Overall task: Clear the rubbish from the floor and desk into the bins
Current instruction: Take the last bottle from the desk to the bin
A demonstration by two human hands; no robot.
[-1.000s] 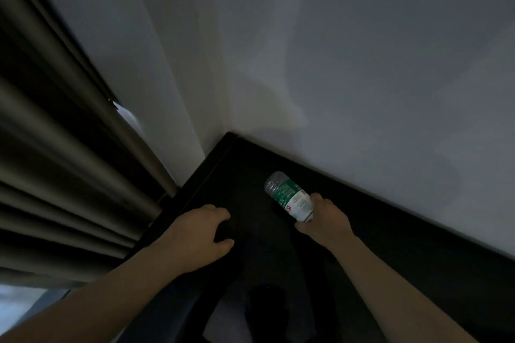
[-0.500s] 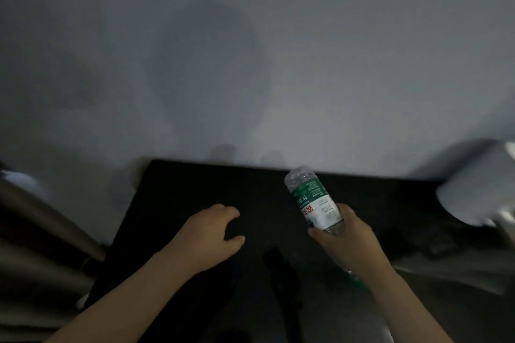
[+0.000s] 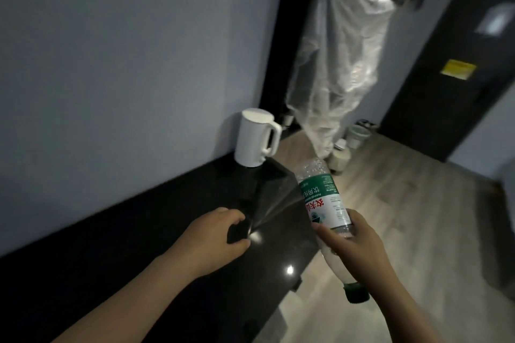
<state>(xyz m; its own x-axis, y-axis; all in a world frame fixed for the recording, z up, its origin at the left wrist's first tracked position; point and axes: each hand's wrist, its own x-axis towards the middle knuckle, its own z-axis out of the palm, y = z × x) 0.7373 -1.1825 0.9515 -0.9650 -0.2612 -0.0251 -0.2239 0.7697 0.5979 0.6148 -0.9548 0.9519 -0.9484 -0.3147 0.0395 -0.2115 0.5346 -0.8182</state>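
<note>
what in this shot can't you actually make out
Head view, all of it dim:
- The dark item that the left hand grips: fingers and the black desk mask it.
- Lettering of the yellow sign on the door: too small, blurred.
- The jars on the floor: partly behind the hanging plastic sheet.
- Contents of the bottle: the right hand covers part.

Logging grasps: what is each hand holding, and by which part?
Right hand grips the bottle by its shoulder, near the cap, base up. Left hand curls round something dark; cannot tell what.
</note>
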